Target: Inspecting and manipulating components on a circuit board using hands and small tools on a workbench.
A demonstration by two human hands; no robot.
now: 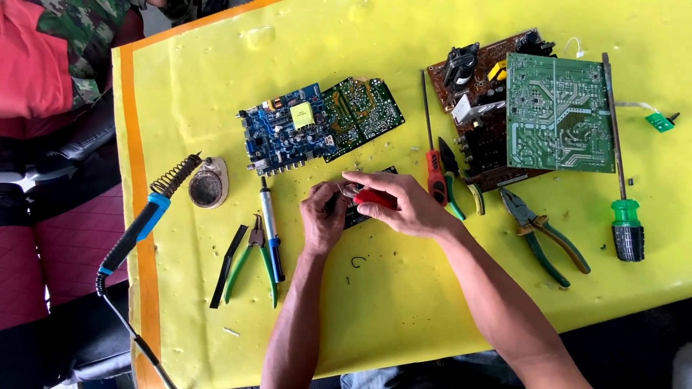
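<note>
On a wrinkled yellow table cover (404, 302), the left hand (322, 216) pinches a small dark circuit board (358, 214) at mid-table, while the right hand (404, 205) curls over it, fingers closed around a red-handled tool (375, 198) (its tip is hidden). Left lie green-handled cutters (254, 261), a slim desoldering pump (272, 230) and a blue soldering iron (140, 227); right, a red screwdriver (432, 169) and green pliers (544, 238); far, glossy blue and green boards (321, 122).
</note>
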